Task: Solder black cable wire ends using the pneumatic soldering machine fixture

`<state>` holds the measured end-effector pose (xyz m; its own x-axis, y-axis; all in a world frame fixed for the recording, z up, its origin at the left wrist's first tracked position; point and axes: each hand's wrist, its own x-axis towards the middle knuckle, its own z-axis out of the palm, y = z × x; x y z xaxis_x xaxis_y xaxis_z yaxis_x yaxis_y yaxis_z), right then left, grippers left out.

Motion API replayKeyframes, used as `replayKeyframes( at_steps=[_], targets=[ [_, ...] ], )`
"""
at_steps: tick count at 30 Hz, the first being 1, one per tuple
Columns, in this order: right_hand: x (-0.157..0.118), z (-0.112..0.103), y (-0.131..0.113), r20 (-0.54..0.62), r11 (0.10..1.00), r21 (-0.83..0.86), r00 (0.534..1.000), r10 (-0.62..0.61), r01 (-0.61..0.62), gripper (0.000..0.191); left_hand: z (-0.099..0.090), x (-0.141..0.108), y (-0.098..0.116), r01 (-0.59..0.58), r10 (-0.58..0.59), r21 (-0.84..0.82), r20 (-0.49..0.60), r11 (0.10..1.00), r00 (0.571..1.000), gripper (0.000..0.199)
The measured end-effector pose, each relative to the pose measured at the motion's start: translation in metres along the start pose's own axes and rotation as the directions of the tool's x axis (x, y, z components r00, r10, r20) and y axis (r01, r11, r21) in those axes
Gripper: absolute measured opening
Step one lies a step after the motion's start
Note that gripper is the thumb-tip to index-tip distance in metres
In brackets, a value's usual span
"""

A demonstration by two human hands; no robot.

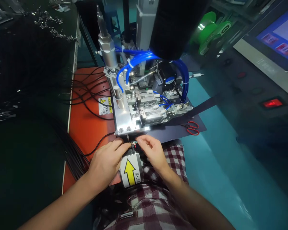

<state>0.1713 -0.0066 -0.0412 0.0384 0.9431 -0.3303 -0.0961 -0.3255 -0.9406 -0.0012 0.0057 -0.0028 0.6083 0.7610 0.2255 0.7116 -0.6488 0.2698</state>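
Thin coloured wires point(134, 143) show between my two hands, just in front of the metal machine point(124, 119). My left hand point(107, 158) has its thumb and forefinger pinched together at the left end of the wires. On the other side, the fingertips of my right hand point(153, 150) are pressed together on the wires. Below them sits a round part with a yellow arrow label point(130, 171). A black cable point(98, 143) runs in from the left behind my left hand. The wire ends are too small to make out.
Red-handled scissors point(192, 127) lie right of the machine on a dark plate. Black cables point(74, 159) are bundled at the left over the orange surface point(81, 121). A green spool point(207, 30) and a screen point(278, 38) stand at the upper right.
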Motion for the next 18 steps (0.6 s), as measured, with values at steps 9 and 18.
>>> replayKeyframes(
  at_steps=[9,18],
  targets=[
    [0.0,0.006,-0.001,-0.014,1.0,0.005,1.0,-0.022,0.022,0.018,-0.001,0.0,0.0,0.009,-0.009,-0.004,0.012,1.0,1.0,0.029],
    [-0.008,0.006,0.002,0.0,0.989,0.109,0.994,0.105,-0.105,0.025,-0.002,0.001,0.001,-0.014,0.014,0.044,0.001,0.999,1.0,0.031]
  ],
)
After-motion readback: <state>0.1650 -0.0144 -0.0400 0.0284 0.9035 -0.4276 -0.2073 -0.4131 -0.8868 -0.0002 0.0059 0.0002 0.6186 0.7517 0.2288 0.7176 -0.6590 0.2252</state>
